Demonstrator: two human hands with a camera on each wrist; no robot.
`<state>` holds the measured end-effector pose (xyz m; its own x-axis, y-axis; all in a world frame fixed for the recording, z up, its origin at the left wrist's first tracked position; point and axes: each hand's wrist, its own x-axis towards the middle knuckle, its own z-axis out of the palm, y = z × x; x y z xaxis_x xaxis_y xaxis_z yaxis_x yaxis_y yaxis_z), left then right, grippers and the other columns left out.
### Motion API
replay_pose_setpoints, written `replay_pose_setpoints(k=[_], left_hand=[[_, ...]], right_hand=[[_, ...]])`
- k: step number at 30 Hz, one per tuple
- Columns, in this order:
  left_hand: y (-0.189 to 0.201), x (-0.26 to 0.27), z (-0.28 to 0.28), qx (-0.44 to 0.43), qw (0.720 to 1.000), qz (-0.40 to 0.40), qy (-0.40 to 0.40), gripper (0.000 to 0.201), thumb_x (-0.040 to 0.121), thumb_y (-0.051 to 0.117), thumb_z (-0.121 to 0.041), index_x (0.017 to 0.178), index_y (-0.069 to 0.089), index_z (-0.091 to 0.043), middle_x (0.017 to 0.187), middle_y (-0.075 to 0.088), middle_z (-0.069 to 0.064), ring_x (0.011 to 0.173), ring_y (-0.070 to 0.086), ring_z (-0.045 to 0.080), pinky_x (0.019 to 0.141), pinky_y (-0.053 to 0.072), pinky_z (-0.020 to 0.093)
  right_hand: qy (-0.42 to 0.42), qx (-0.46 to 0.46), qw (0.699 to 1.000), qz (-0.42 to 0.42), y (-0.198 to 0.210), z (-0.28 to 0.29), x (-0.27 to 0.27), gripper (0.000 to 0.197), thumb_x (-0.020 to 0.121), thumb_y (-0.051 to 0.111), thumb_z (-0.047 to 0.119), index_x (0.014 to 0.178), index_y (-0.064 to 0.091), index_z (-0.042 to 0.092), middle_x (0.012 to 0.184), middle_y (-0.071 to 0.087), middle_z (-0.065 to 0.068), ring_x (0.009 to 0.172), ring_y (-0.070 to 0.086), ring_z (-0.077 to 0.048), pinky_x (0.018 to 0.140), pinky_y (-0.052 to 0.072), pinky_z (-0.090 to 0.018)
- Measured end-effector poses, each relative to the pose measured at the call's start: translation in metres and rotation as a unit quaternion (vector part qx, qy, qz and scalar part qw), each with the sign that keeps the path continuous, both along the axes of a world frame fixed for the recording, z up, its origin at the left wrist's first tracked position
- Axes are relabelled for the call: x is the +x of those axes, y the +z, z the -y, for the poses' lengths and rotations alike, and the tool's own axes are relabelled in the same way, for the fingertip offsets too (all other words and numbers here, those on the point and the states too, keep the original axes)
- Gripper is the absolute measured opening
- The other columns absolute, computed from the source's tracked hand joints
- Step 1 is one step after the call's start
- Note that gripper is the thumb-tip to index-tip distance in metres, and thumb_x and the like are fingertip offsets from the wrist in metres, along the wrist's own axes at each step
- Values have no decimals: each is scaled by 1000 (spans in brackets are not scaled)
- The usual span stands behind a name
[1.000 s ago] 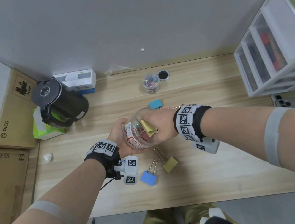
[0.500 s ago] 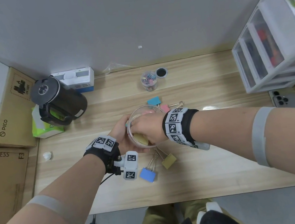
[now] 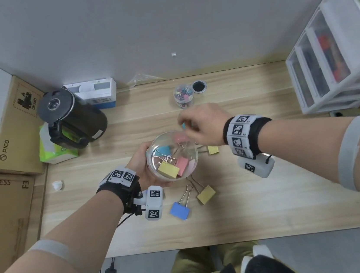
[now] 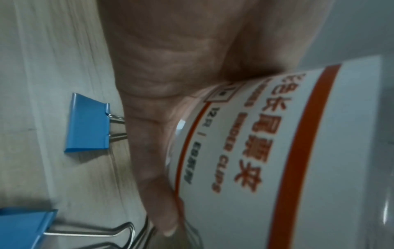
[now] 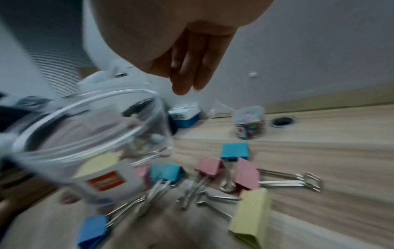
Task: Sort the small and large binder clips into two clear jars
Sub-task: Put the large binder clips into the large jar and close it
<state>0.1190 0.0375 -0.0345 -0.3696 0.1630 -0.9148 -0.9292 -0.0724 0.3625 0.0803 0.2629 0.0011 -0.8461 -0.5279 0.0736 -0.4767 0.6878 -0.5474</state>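
My left hand [image 3: 142, 166] grips the large clear jar [image 3: 172, 157] from its left side, mouth up, low over the table. Inside lie a yellow clip [image 3: 168, 170], a pink clip [image 3: 182, 165] and a teal one [image 3: 163, 150]. In the left wrist view my palm and fingers [image 4: 149, 151] wrap the jar's orange-and-white label [image 4: 277, 151]. My right hand [image 3: 199, 123] hovers just behind the jar's rim, fingers [image 5: 185, 72] hanging together and holding nothing. Loose large clips lie around: blue [image 3: 179, 210], yellow [image 3: 206, 194], another yellow [image 3: 213, 149], and pink [image 5: 210, 166] and blue [image 5: 234, 150] beyond the jar.
A small clear jar [image 3: 183, 96] full of small coloured clips stands at the back of the wooden table [image 3: 273, 204], its black lid [image 3: 199, 86] beside it. A black kettle [image 3: 70, 120] and cardboard boxes [image 3: 5, 139] sit left. White drawers [image 3: 334, 67] stand right.
My right hand has let the yellow clip fall into the large jar and has lifted out toward the back right. The jar has gone from tilted to mouth up.
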Motion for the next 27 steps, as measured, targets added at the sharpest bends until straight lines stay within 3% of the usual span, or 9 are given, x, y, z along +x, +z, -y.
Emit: replay_pose_setpoints(k=[3,7,10,13,17,19,23,27], left_hand=[[-2,3,8,5,1000,8,8,57,86,49,-57,115,68,-11,103,71,18,86,67,37,72,56,46],[-3,3,13,6,1000,15,9,61,88,48,-57,119,69,-9,106,72,19,87,69,37,72,58,47],[-5,4,15,9,999,26,17,61,84,52,-54,123,68,-11,116,68,18,98,65,37,82,54,50],[-9,3,16,7,999,27,21,52,86,48,-52,110,71,-12,104,72,16,88,68,35,78,56,45],[-13,1,16,7,999,40,13,49,87,46,-52,104,70,-13,98,73,14,86,68,34,77,56,44],[-16,-1,16,4,999,42,9,49,87,47,-52,106,70,-14,102,72,15,94,66,35,82,55,47],[-21,-5,18,6,999,43,8,53,87,46,-54,108,72,-14,113,69,16,107,60,38,98,48,56],[-25,-8,21,14,999,48,1,63,86,46,-57,127,67,-14,121,66,15,110,59,37,97,47,58]], right_hand=[[-99,97,984,110,-20,-29,-16,30,87,52,17,115,60,22,104,67,0,95,63,-25,82,51,-36],[-100,253,937,219,-55,-55,-13,56,86,63,16,138,43,20,130,52,-4,114,55,-27,92,48,-37],[-74,269,932,229,-72,-52,-7,71,77,72,27,140,39,22,129,48,-5,118,51,-27,93,49,-41],[-39,278,936,214,-85,-40,-4,88,66,81,41,140,35,28,130,41,-4,118,44,-26,87,53,-44],[19,352,923,158,-97,-24,-3,107,60,85,33,148,24,35,148,21,-7,133,29,-31,91,49,-42],[28,387,908,155,-99,-18,-5,103,63,84,25,146,25,37,151,17,-10,135,28,-33,87,50,-41],[26,385,907,169,-102,-12,-13,88,59,83,16,131,34,32,139,30,-9,121,38,-32,79,57,-43],[36,394,902,175,-105,-11,-15,79,58,82,24,123,38,30,127,35,-8,109,41,-28,77,56,-40]])
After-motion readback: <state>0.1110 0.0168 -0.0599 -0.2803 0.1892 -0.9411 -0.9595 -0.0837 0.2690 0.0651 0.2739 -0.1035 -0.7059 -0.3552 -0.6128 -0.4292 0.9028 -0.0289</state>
